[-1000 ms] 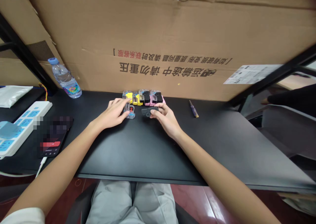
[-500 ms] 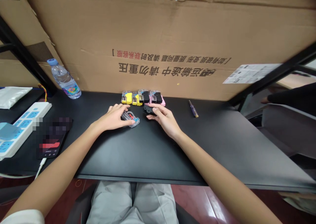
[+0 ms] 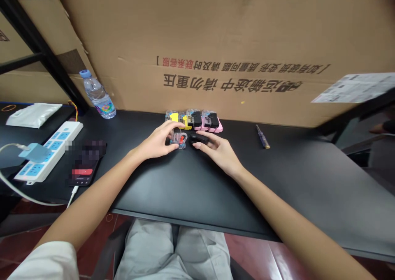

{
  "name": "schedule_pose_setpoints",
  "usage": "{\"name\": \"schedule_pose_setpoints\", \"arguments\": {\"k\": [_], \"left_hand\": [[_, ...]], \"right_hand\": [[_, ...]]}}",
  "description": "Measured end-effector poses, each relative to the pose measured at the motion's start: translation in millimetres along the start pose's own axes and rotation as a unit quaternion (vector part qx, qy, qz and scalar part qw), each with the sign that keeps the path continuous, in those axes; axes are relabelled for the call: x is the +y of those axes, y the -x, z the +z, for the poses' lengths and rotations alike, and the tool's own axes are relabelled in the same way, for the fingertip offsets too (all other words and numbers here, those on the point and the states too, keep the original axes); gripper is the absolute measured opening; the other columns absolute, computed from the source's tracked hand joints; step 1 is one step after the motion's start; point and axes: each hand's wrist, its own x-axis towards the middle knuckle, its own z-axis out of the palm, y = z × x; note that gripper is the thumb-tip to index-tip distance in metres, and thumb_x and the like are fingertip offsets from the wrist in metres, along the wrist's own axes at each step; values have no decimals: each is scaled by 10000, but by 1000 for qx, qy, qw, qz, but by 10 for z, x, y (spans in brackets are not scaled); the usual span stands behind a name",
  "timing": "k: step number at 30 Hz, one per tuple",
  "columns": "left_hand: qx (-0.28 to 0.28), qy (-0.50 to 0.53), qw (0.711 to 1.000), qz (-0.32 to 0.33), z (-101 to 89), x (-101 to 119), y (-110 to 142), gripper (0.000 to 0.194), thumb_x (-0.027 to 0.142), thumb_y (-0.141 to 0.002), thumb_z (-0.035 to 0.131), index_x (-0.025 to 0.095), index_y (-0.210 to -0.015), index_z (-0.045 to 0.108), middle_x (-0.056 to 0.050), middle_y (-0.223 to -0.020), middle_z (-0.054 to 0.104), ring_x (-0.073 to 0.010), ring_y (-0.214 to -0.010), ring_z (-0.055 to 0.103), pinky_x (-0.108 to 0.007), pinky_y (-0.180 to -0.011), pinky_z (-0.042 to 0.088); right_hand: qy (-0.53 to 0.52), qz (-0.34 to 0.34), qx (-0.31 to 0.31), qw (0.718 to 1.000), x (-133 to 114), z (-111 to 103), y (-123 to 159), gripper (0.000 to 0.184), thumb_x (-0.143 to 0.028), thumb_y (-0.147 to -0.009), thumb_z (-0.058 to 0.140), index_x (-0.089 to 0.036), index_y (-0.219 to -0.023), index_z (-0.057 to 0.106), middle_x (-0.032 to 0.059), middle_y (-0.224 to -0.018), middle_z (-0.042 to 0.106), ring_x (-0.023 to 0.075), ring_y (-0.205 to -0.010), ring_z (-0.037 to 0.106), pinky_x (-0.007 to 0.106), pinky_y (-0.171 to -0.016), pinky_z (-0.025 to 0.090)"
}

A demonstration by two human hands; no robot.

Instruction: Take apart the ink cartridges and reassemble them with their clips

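Observation:
My left hand [image 3: 159, 142] has its thumb and fingers around a clear plastic part [image 3: 179, 142] with red and blue pieces inside, low over the black table. Just to its right, a small black plastic part [image 3: 197, 139] is pinched between the thumb and fingers of my right hand [image 3: 220, 150]. The two parts are close together but apart. Directly behind them stands a row of small clear-bodied devices: yellow ones [image 3: 174, 117], partly behind my left fingers, then black-topped ones [image 3: 194, 118] and pink ones [image 3: 217, 126].
A screwdriver [image 3: 262, 137] lies to the right. On the left are a water bottle [image 3: 100, 97], a phone [image 3: 88, 163] on a cable, a white power strip [image 3: 58, 148] and a white packet [image 3: 33, 114]. A large cardboard sheet [image 3: 200, 37] rises behind the table [image 3: 185, 187].
The view has shifted, so the table things appear further right. My left hand has turned the clear part more upright. Both hands keep their parts, and the black part has tilted.

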Motion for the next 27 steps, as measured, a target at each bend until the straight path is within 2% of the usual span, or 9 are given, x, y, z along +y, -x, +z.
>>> {"name": "schedule_pose_setpoints", "arguments": {"k": [6, 12, 17, 19, 23, 27], "left_hand": [[-49, 3, 998, -31, 12, -53, 19, 615, 217, -918, 716, 263, -1504, 533, -91, -1291, 747, -247, -994, 767, -436, -941, 621], [-51, 51, 996, -54, 58, -91, 15, 522, 312, -908, 764, 231, -1383, 563, -84, -1191, 790, -256, -1036, 791, -427, -963, 624], [-43, 77, 994, -69, 130, -137, 6, 495, 405, -920, 772, 185, -1319, 578, -142, -1238, 789, -289, -1076, 794, -470, -990, 631], [-41, 92, 993, -69, 157, -152, 9, 475, 410, -934, 760, 176, -1310, 587, -157, -1266, 779, -293, -1097, 790, -483, -1002, 633], [-31, 134, 988, -73, 204, -178, 13, 426, 415, -937, 769, 168, -1252, 622, -163, -1293, 771, -289, -1137, 784, -487, -1046, 627], [-21, 173, 981, -83, 252, -202, 10, 470, 403, -925, 794, 162, -1295, 633, -168, -1297, 776, -283, -1126, 790, -509, -1068, 622]], "right_hand": [[37, -11, 20, 999, -77, 2, 40, 614, -578, -779, 931, -195, -1231, 770, 103, -1017, 851, 343, -961, 841, 579, -1040, 655], [43, -46, 35, 997, -138, 15, 57, 549, -655, -789, 894, -207, -1081, 768, 62, -812, 807, 297, -726, 825, 475, -761, 729], [28, -29, 51, 998, -83, 13, 30, 609, -708, -758, 888, -191, -1017, 695, 41, -689, 762, 241, -552, 763, 364, -554, 659], [24, -17, 42, 999, -54, 10, 15, 633, -718, -738, 896, -192, -1008, 672, 44, -686, 765, 227, -530, 748, 344, -534, 635], [7, -6, 11, 1000, -13, 0, -12, 640, -724, -734, 896, -189, -999, 664, 55, -721, 779, 225, -585, 766, 347, -595, 649], [2, -4, 5, 1000, -5, 4, -18, 636, -728, -758, 878, -184, -1022, 680, 66, -755, 789, 223, -626, 771, 360, -633, 658]]}}
